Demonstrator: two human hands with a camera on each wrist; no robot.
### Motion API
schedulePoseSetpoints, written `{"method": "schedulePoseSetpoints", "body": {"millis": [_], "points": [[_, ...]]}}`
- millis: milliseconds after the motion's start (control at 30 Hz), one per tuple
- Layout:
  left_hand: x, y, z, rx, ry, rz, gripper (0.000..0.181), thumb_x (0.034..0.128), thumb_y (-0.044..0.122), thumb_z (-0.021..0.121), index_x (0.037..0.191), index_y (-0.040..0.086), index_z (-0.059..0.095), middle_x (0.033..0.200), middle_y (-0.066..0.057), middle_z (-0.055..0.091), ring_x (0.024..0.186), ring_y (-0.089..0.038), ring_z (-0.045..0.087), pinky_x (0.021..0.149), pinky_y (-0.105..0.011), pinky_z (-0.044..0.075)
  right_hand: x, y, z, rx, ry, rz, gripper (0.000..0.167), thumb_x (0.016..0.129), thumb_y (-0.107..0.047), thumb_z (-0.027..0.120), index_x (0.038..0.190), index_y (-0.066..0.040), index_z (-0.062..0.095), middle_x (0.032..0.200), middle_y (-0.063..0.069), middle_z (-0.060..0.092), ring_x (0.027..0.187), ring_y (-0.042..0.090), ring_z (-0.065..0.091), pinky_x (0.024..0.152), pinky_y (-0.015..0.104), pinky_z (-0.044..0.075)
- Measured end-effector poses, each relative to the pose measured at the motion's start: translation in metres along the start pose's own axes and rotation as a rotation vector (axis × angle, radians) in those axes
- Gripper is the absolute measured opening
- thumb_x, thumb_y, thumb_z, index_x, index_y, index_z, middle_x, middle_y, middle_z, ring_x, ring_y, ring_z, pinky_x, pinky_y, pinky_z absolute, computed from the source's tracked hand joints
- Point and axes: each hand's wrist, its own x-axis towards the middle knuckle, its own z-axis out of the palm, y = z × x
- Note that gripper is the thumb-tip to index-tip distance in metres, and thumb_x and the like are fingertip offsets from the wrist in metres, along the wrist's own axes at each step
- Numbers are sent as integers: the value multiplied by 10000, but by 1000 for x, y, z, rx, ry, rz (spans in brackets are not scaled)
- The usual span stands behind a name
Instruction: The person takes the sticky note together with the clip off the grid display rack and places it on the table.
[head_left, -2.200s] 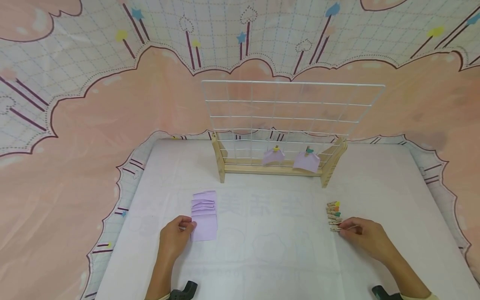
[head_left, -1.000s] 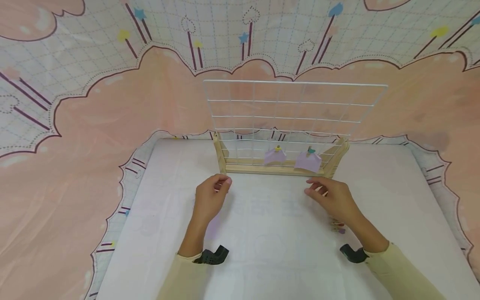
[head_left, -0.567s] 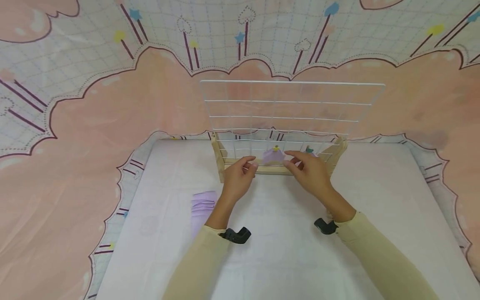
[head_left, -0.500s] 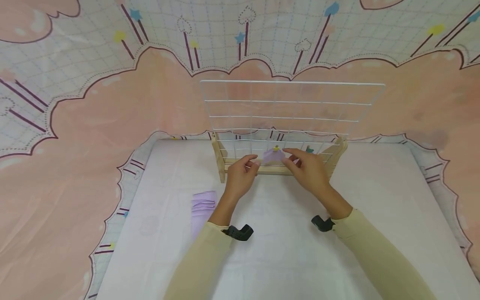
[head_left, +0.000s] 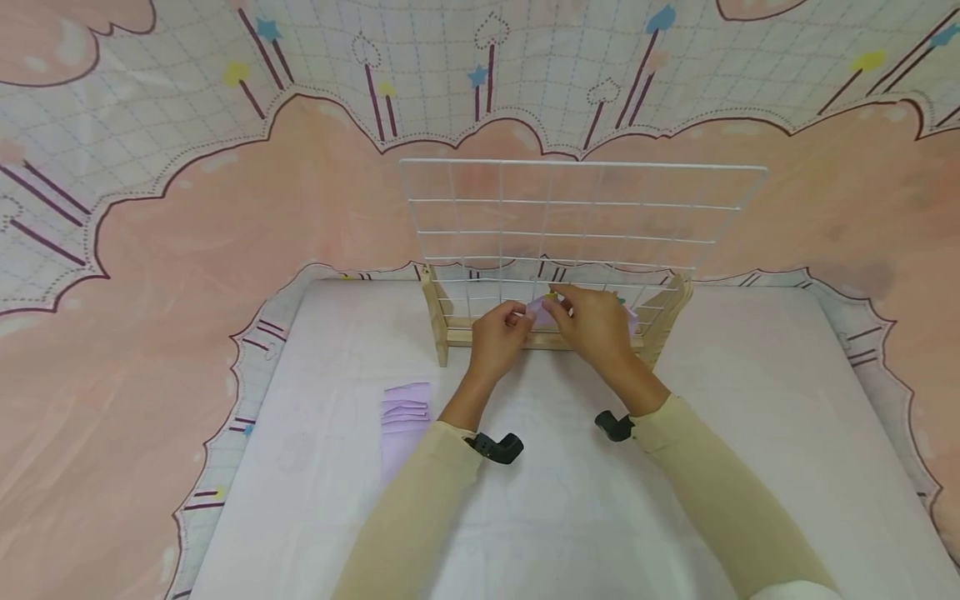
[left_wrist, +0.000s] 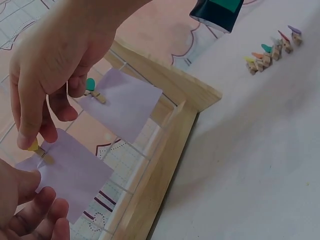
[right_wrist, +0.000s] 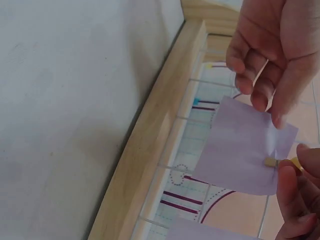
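A white wire grid rack (head_left: 570,202) stands on a wooden base (right_wrist: 145,135). Clipped to its lower wires are two purple paper squares: one (right_wrist: 235,155) with a yellow-topped clothespin (right_wrist: 271,162), the other (left_wrist: 122,102) with a green-topped clothespin (left_wrist: 97,95). My right hand (head_left: 596,325) pinches the yellow-topped clothespin between thumb and fingers. At the same paper's left edge, my left hand (head_left: 495,337) holds the sheet, thumb on its front; the fingertips behind are partly hidden. The head view shows the second paper mostly covered by my right hand.
Several purple paper sheets (head_left: 406,412) lie overlapped on the white table (head_left: 540,517), partly behind my left sleeve. A row of small clothespins (left_wrist: 272,52) with coloured tops lies on the right. A patterned cloth (head_left: 225,217) spreads behind and around.
Both hands have left the paper stack and the clothespin row and come together at the rack. Most recently they closed in on the yellow-pinned paper, the right hand taking hold of its clothespin.
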Motion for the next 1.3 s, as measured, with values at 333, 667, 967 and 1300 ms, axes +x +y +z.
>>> {"method": "schedulePoseSetpoints", "body": {"millis": [333,667,967,1300], "points": [[4,2,-1,68,21,32,116,957,127,688,956,29,749,754,-101,733,630,-185,660,588,-207,422,2,1,6,73,69,40,206,934,-235,758,1060,-75,790,802,99,779,562,216,650,442,285,409],[5,1,0,53,29,4,107,967,119,684,970,29,742,783,-119,743,629,-205,690,584,-189,460,1,1,16,69,228,-19,163,926,-181,753,923,-20,777,796,119,776,597,271,702,531,426,514],[3,-5,-2,42,43,-19,101,973,107,675,958,26,734,794,-120,748,647,-186,658,600,-214,471,1,1,17,192,331,-46,153,917,-154,766,937,-2,778,832,146,782,655,288,740,553,422,561],[-6,-7,-11,1,39,-56,116,976,118,673,976,17,729,815,-133,745,661,-196,694,608,-227,541,-10,10,13,465,234,40,162,926,-127,760,1030,-3,754,881,125,785,578,192,680,521,102,450]]}}
